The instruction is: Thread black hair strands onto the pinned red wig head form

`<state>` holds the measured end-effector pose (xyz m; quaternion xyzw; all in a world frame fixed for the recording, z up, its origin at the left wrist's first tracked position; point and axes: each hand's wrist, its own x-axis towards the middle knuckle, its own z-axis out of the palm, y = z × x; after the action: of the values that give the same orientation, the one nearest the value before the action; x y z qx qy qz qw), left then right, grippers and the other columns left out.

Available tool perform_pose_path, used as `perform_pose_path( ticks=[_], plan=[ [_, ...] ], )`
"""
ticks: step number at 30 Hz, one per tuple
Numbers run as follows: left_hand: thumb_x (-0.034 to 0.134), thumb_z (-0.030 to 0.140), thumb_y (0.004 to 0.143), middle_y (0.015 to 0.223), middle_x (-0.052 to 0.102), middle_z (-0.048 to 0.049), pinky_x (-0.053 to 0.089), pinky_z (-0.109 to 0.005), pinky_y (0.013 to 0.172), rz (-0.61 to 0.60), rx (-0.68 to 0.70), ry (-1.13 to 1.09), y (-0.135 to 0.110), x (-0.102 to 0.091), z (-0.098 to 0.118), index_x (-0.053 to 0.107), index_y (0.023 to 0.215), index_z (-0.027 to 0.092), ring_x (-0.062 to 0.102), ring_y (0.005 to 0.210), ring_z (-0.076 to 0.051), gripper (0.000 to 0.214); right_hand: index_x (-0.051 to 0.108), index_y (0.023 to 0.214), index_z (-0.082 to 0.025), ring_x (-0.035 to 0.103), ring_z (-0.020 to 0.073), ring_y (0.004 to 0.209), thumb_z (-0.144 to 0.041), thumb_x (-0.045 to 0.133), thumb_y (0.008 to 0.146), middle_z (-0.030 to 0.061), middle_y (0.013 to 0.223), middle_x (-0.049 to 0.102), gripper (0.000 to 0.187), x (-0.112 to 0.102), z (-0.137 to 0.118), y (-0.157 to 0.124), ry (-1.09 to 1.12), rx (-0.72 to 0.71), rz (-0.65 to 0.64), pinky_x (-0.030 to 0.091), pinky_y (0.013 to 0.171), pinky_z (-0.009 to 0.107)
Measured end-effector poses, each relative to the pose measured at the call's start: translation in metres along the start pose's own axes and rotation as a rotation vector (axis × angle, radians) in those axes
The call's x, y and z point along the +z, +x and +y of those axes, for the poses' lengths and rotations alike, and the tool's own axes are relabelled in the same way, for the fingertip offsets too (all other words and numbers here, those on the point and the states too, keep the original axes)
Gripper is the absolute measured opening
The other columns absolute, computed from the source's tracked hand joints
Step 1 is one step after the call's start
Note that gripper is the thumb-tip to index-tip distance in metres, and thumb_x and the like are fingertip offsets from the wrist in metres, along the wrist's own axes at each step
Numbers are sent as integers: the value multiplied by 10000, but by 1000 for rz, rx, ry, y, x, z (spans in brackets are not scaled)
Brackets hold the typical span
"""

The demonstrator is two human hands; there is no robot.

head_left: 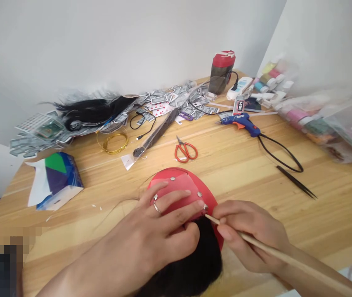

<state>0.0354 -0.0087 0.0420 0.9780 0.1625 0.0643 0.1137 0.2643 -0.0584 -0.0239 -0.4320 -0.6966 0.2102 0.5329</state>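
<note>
Tabletop (240,177), "7000" label (239,106), red oval (208,191)

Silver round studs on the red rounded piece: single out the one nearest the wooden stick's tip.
The silver stud beside the left index fingertip; the others sit farther away.

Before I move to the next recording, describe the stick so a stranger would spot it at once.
Start at the wooden table, then the red panel under the left hand. The right hand, at the panel's right edge, holds the stick. Unlike the black tweezers beyond that hand, it is pale and long, running toward the picture's bottom right.
</note>
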Motion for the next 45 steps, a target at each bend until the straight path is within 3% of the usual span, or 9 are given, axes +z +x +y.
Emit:
perform_pose_path(
  ticks=[2,5,10,15,21,28,34,40,45],
  plan=[
    [300,233,1085,1464,585,-24,301,-549,1224,-5,-5,-9,0,0,1,629,1112,201,476,1393,-287,333,671,712,-246,710,178,564,-222,602,947,52,689,751,245,-3,0,0,-13,-49,-18,578,517,259],
    [291,229,1087,1455,591,-29,281,-540,1236,16,-3,-18,0,0,1,628,1108,201,452,1412,-273,338,659,730,-229,722,164,573,-114,591,921,44,703,745,233,-6,-3,5,34,-16,-57,554,479,222],
    [321,241,1086,1466,580,-25,265,-500,1247,5,-15,-38,0,-1,1,623,1134,206,446,1415,-245,309,619,790,-236,674,147,529,-184,586,971,20,665,684,191,0,-6,8,275,70,80,530,448,225],
    [318,237,1086,1463,581,-42,250,-477,1248,13,-15,-43,0,1,0,609,1149,194,453,1406,-249,301,623,813,-245,625,134,494,-216,587,991,35,717,697,184,4,-2,6,443,171,59,502,424,238],
    [320,214,1085,1442,600,-68,257,-444,1252,53,11,-60,-2,2,-2,591,1122,164,468,1404,-245,278,622,815,-246,598,127,454,-235,607,985,19,695,706,171,6,2,5,482,241,82,481,409,242],
    [397,-12,972,1460,588,-93,254,-369,1269,133,-15,-32,-7,0,-1,534,1265,116,476,1418,-167,347,630,765,-245,653,152,496,-169,595,965,19,653,702,217,6,0,5,311,147,128,512,426,240],
    [475,74,989,1359,664,-82,320,-329,1247,224,-64,-3,-7,6,5,548,1249,118,517,1380,-147,273,656,604,-208,717,167,545,-114,559,923,44,617,721,347,0,-4,9,-33,52,25,561,487,222],
    [468,68,989,1280,704,-94,402,-406,1204,255,-76,12,-2,9,8,577,1157,131,618,1279,-181,210,725,692,-196,725,129,561,-96,579,901,19,683,751,275,-1,-5,6,-165,-32,51,562,526,170],
    [499,92,1000,1177,749,-111,380,-374,1209,343,-79,31,2,12,10,601,1095,117,678,1196,-164,141,688,642,-206,716,138,540,-97,571,904,23,663,741,307,-2,-6,6,-189,-33,48,565,509,189]
  ],
)
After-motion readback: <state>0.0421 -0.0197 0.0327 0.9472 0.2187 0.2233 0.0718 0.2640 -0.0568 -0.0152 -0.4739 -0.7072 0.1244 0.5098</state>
